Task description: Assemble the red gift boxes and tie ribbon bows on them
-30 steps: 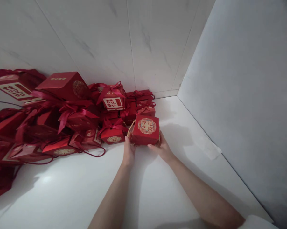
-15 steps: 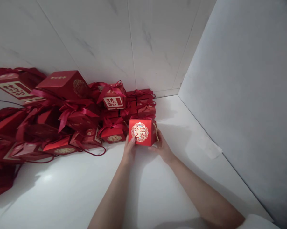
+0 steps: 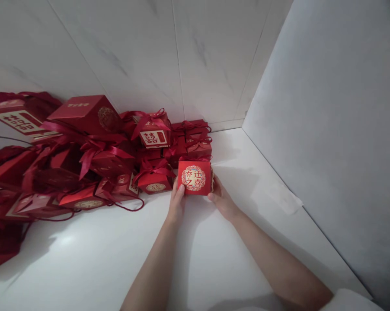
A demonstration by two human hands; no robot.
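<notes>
A bright red gift box with a round gold emblem and Chinese characters is held between both my hands, at the right end of a row of red boxes. My left hand grips its left side, thumb on the front face. On the right side, my right hand wraps round the edge, thumb near the lower corner; its other fingers are partly hidden. Just left of it sits a red box with a ribbon bow. Behind it stand ribbon-tied red boxes.
A large heap of red boxes with ribbons and cord handles fills the left along the marbled wall. A grey panel rises on the right. A pale flat piece lies on the white surface beside it.
The held box has shifted slightly right and turned so its emblem faces me more squarely. Its rope cord at the right shows less, and my right thumb has moved to its lower right edge.
</notes>
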